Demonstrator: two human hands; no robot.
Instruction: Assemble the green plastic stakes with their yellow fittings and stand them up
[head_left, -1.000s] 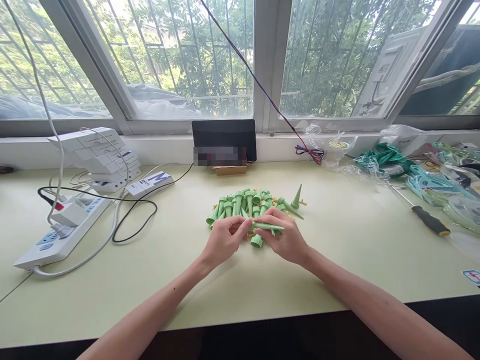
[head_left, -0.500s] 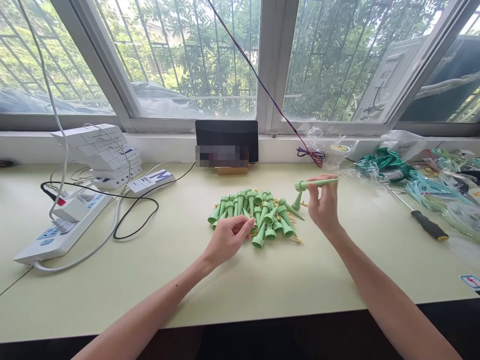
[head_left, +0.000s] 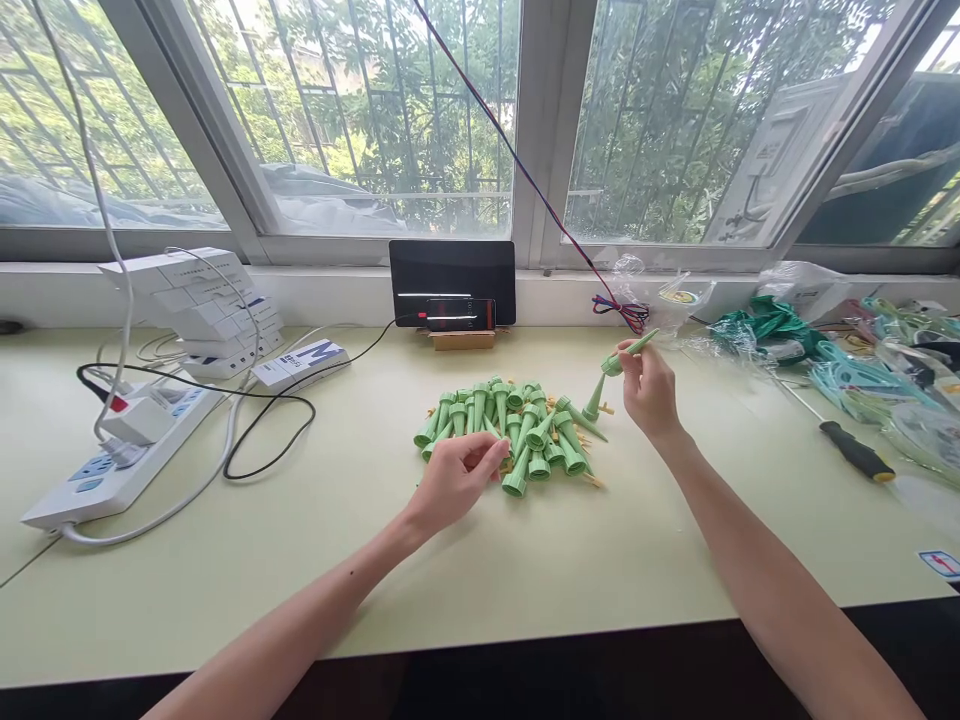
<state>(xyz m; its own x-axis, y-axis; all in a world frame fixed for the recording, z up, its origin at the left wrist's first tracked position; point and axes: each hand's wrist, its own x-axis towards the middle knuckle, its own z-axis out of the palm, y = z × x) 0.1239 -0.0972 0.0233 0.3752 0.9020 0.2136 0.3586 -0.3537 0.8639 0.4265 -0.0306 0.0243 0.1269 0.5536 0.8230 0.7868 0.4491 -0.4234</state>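
Pale tabletop (head_left: 592,570), green cone (head_left: 639,345), inside right grip (head_left: 651,393)

Stretched left arm (head_left: 330,600) toward two o'clock, curling left hand (head_left: 454,482) loosely inward; angled right arm (head_left: 757,560) toward eleven o'clock, holding right hand (head_left: 651,394) farther out than left, in a pinch.

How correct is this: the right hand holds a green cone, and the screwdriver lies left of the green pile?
Not quite: the head view shows the screwdriver right of the green pile, not left; the right hand holds a green cone.
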